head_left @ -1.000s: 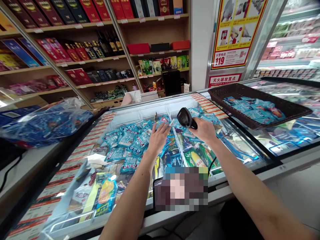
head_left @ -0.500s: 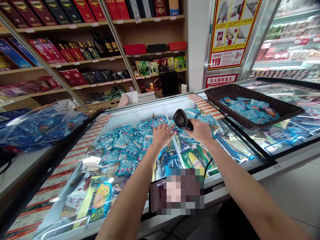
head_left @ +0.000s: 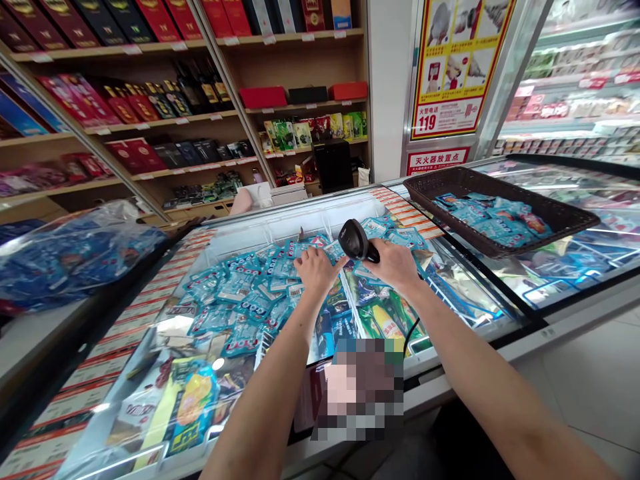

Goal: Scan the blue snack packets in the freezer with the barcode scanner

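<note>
My right hand (head_left: 395, 263) is wrapped round a black handheld barcode scanner (head_left: 356, 241), its head pointing left over the packets. A black cable hangs below that hand. My left hand (head_left: 317, 270) rests palm down on a heap of small blue snack packets (head_left: 245, 293), thumb stretched toward the scanner and fingers slightly bent; it holds nothing that I can see. The packets are spread over the glass top of a chest freezer (head_left: 240, 407). Between my forearms stands a screen-like device (head_left: 360, 390), blurred out by large pixels.
A brown basket (head_left: 460, 187) with more blue packets sits on the freezer at right. At left lies a clear plastic bag (head_left: 80, 253) full of blue packets. Behind are shelves (head_left: 300, 107) of boxes and bottles. Part of another person's arm (head_left: 243, 202) shows beyond the freezer.
The view has shifted slightly, moving the scene a little left. My left hand's fingers have drawn closer together over the packets. The scanner stays in my right hand, close to the left.
</note>
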The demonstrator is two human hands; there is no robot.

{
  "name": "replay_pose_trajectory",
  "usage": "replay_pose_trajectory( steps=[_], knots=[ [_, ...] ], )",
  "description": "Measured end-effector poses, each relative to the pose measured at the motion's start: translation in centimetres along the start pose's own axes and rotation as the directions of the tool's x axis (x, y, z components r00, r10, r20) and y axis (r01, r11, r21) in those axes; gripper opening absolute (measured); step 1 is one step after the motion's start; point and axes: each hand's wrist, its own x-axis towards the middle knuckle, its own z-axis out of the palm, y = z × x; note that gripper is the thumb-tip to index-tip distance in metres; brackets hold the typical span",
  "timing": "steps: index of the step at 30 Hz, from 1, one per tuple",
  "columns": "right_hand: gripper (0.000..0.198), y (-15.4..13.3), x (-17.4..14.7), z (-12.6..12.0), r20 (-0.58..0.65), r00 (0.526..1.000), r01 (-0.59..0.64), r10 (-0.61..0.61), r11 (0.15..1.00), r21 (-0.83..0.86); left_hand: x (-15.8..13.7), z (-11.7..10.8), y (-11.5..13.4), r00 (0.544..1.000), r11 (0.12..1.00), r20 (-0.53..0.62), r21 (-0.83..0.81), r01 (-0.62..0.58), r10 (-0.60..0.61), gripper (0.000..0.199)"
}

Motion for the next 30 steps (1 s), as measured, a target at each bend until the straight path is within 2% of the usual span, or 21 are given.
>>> replay_pose_trajectory(
  steps=[10,16,20,27,30],
  knots=[
    [0.037,-0.2,-0.1,-0.1,0.026,1.000,0.013,-0.012,1.000,-0.028,1.2,0.1,-2.2,0.990,0.977,0.130,-0.199,0.080,-0.054,0.034],
    [0.039,-0.4,-0.2,-0.1,0.049,0.999,0.022,-0.020,0.999,-0.041,0.9,0.5,-1.8,0.995,0.980,0.060,-0.178,0.087,-0.077,0.048],
    [0.040,-0.4,-0.2,0.0,0.051,0.998,0.024,-0.021,0.999,-0.049,1.0,0.6,-1.9,0.996,0.982,0.080,-0.178,0.062,-0.049,0.047],
    [0.038,-0.5,-0.2,0.2,0.048,0.999,0.007,-0.004,0.998,-0.065,1.2,0.5,-2.6,0.985,0.928,0.095,-0.333,0.169,-0.146,0.053],
    [0.038,-0.6,-0.2,0.0,0.042,0.999,0.027,-0.024,0.998,-0.060,1.7,0.2,-3.4,0.980,0.876,0.112,-0.439,0.199,-0.166,0.045]
  ],
)
